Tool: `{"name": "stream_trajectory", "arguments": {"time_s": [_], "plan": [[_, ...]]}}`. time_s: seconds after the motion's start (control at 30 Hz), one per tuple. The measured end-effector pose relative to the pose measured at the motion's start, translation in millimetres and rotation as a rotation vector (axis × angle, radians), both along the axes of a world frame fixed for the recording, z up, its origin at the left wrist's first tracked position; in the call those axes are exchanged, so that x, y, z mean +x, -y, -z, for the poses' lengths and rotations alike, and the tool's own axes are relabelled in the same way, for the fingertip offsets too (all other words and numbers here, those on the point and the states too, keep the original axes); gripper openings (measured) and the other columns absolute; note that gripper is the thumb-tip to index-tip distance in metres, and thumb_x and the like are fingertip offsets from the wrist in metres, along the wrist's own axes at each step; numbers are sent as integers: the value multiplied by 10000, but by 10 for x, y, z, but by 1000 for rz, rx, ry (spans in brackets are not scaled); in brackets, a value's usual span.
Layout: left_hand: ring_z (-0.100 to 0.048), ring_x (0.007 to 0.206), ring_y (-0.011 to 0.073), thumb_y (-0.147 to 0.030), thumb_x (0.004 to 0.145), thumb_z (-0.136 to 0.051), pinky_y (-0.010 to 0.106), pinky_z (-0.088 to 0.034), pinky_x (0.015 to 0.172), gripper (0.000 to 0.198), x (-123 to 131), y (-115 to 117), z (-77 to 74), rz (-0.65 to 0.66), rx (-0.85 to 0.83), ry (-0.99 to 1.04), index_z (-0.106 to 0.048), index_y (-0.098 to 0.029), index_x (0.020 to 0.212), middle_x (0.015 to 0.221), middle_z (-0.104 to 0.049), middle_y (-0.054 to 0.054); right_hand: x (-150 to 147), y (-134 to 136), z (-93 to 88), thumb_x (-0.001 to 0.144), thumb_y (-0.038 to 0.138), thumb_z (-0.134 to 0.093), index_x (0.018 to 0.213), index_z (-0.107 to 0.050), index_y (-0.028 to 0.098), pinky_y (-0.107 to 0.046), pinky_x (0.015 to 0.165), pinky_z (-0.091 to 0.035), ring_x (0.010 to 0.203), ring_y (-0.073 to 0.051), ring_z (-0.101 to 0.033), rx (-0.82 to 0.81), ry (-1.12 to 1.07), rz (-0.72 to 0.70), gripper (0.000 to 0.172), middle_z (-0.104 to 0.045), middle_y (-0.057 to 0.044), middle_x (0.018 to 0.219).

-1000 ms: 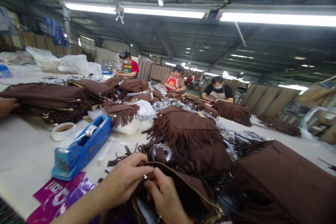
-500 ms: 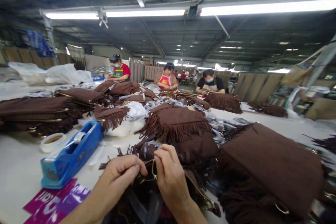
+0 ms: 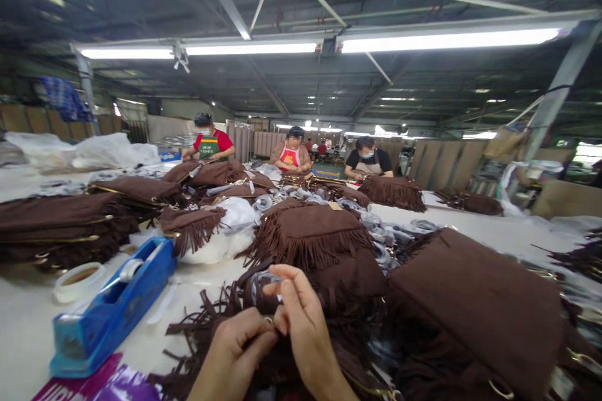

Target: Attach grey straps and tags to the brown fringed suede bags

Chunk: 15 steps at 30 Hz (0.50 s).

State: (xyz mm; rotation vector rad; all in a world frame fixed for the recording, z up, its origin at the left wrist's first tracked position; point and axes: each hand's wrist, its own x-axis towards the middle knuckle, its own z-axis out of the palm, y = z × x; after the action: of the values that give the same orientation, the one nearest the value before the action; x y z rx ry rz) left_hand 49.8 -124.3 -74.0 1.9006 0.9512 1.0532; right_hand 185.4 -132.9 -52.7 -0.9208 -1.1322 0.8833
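Observation:
A brown fringed suede bag (image 3: pixel 282 363) lies open at the table's near edge, right under my hands. My left hand (image 3: pixel 239 351) is closed, its fingertips pinching a small metal ring on the bag. My right hand (image 3: pixel 301 326) meets it there, thumb and fingers pinched at the same small metal fitting, with a wrapped strap bundle (image 3: pixel 261 285) just beyond. What the fingertips hold is too small to make out fully.
A blue tape dispenser (image 3: pixel 113 307) and a tape roll (image 3: pixel 78 281) sit at left, purple labels (image 3: pixel 101 383) near the edge. Brown fringed bags (image 3: pixel 310 232) are piled across the white table (image 3: pixel 28 319), with a stack (image 3: pixel 475 307) at right. Three other people work at the far end.
My hands have drawn closer together over the bag and lower in the picture. The view has swung right and tilted; the hand seen at far left one second ago is gone.

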Motion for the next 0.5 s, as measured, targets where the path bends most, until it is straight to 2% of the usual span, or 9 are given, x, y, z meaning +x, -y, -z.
{"name": "stream_trajectory", "arguments": {"time_s": [0.07,0.13,0.23,0.3,0.4,0.5], "plan": [[-475,571,141,-466,824,-592,234,-385,568,386,-49,-41,31,-68,-62,39,-585,-182,562,597,-531,-6,102,-66,-22,839,615,-548,1000,-635,193,-200,491,-436,825,-174,-612,-91,-207,4,460,-650,-84,964],[-447,550,133,-510,816,-590,235,-377,560,409,-85,-71,48,-107,-98,68,-577,-183,570,590,-509,-16,201,-108,-50,756,625,-651,871,-662,168,-174,446,-390,724,-144,-594,-149,-273,-17,472,-654,-78,898],[-441,553,137,-546,803,-595,239,-370,559,434,-90,-86,47,-128,-91,74,-571,-185,563,586,-500,-17,247,-89,-91,719,563,-725,827,-700,135,-163,379,-269,463,-56,-459,-224,-142,-179,442,-650,-40,714],[-445,559,144,-573,797,-590,242,-367,559,464,-68,-85,40,-123,-72,61,-566,-185,543,577,-502,-11,195,-45,-104,717,537,-736,890,-724,129,-172,378,-250,408,-37,-408,-228,-61,-250,444,-652,-28,667],[-454,571,153,-588,807,-574,244,-369,565,477,-25,-74,27,-109,-27,36,-590,-188,548,583,-528,3,75,-5,-104,718,523,-734,963,-736,126,-180,374,-247,391,-39,-402,-199,-29,-247,467,-666,-33,656],[-492,609,158,-556,874,-507,238,-387,598,471,4,-49,14,-70,29,10,-638,-195,602,630,-580,16,-1,-9,-111,717,508,-735,924,-744,124,-174,359,-260,374,-37,-422,-208,-52,-249,437,-693,-49,683]]}}
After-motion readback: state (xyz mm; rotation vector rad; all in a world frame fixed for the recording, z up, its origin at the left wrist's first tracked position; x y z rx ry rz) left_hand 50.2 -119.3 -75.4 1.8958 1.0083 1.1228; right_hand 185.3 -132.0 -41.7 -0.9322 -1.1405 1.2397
